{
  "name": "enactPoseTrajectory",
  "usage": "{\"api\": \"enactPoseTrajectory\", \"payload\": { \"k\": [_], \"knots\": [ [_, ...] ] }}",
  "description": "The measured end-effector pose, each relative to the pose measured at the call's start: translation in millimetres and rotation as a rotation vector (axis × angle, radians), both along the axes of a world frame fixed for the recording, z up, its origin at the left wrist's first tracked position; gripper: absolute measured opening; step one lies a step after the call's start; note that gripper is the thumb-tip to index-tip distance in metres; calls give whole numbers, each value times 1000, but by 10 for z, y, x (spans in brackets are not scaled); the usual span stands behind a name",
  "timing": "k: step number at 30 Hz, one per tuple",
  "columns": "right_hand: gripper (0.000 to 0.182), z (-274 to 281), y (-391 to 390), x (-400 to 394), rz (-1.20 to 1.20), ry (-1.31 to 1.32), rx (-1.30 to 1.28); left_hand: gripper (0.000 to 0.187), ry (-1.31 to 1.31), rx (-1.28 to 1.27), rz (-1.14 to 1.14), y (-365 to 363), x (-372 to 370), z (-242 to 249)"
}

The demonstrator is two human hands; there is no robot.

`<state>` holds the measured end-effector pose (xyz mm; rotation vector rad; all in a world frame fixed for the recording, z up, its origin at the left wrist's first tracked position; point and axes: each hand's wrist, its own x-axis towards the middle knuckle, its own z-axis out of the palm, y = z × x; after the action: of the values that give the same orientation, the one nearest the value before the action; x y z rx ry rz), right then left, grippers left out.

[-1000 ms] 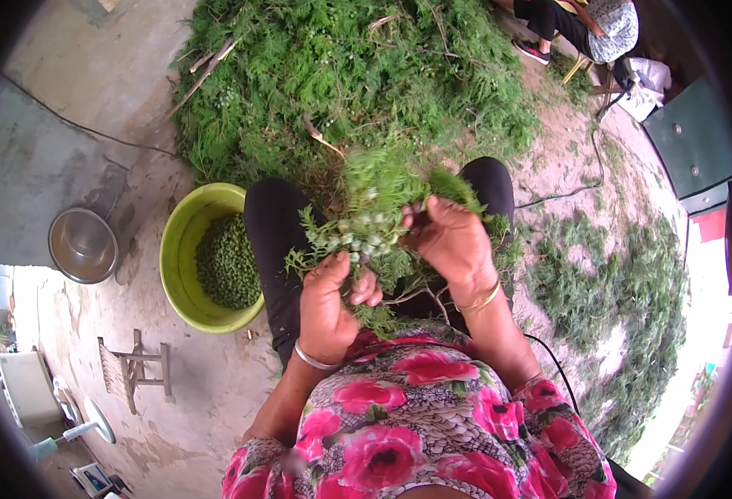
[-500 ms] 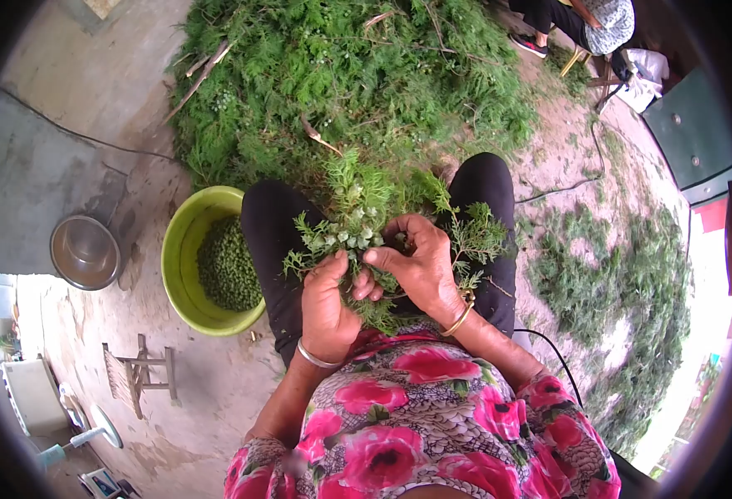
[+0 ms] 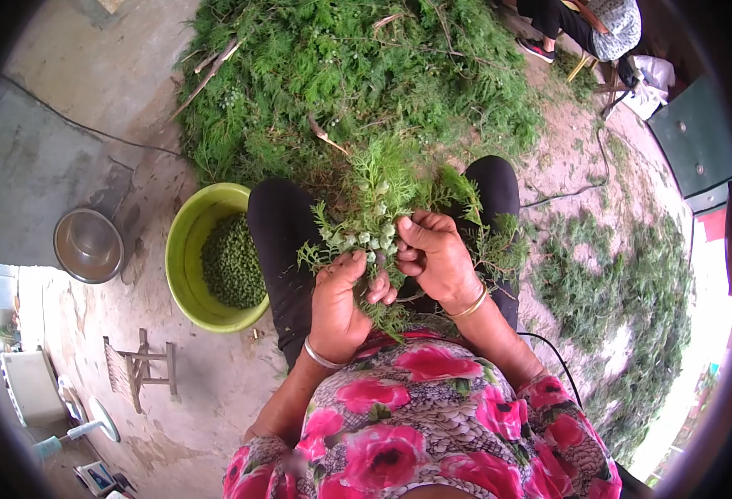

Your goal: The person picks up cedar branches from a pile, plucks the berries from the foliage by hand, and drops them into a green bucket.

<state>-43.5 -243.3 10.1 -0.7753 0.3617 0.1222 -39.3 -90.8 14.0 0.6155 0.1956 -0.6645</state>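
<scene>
Over my lap is an evergreen sprig, feathery and bright green, with a cluster of small pale green cones. My left hand is closed around the sprig's lower part, thumb beside the cluster. My right hand is closed in a pinch at the cluster's right side, its thumb and forefinger on green cones; the fingertips partly hide what they grip. More foliage spreads past my right wrist over my knee. Left of my leg stands a yellow-green bucket with many loose green cones in it.
A large heap of cut evergreen branches lies ahead, and more cuttings cover the ground at right. At left are a metal basin and a small wooden stool. A person sits at the upper right.
My right hand has moved slightly right, its thumb and forefinger coming together at the cone cluster. My left hand keeps its hold on the sprig. The whole view has shifted slightly.
</scene>
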Motion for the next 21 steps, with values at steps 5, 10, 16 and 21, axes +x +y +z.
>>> {"api": "enactPoseTrajectory", "payload": {
  "k": [5, 10, 16, 21],
  "knots": [
    [19, -14, -103, -41, 24, 82, 295, 21, -34, 19, -86, -53, 13, 97],
    [17, -39, -448, -13, -33, -138, 650, 21, 91, -80, 5, 78, 42, -151],
    [20, -132, -233, -73, 42, 43, 22, 28, 65, -183, -1, 82, 68, -188],
    [14, -27, 12, -118, 38, -137, -303, 29, 108, -142, -6, 55, 62, -197]
  ]
}}
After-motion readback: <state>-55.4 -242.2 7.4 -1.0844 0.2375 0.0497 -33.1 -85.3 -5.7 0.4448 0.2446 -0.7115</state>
